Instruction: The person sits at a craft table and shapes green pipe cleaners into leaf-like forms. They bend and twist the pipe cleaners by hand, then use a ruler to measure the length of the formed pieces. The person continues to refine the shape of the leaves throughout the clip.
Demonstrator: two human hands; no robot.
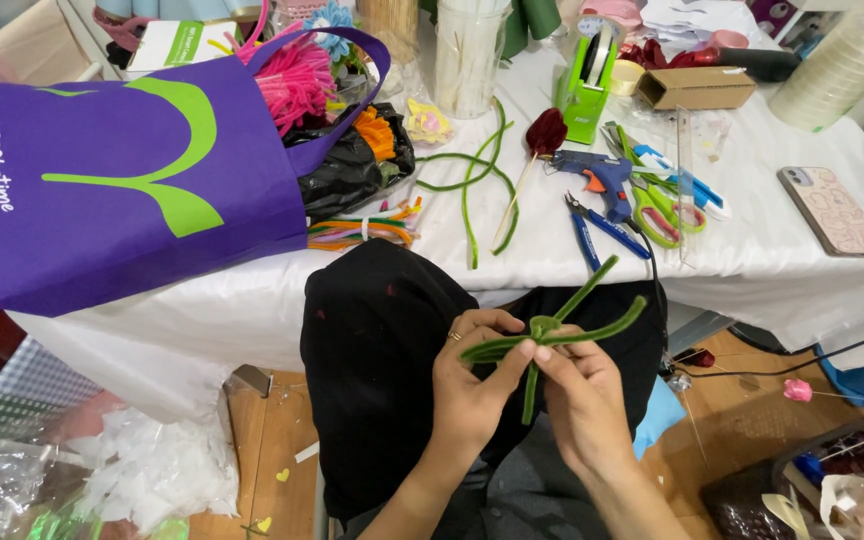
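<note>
Midway, by the look of it: left hand [472, 385] and right hand [580, 395] both pinch the green pipe cleaners [552, 330] over the lap, below the tabletop [752, 260] edge. Each grip is clenched on the stems near a small twisted knot; four ends splay loose, so shaping seems begun, not finished. Left on the tabletop lies a purple tote bag [142, 170] of pink pipe cleaners [297, 85]; more green stems [472, 185], a dark red bud on a stick [544, 132], blue glue gun [602, 175] and green scissors [660, 212] lie untouched. The knot's form is hard to make out; fingertips hide its underside.
</note>
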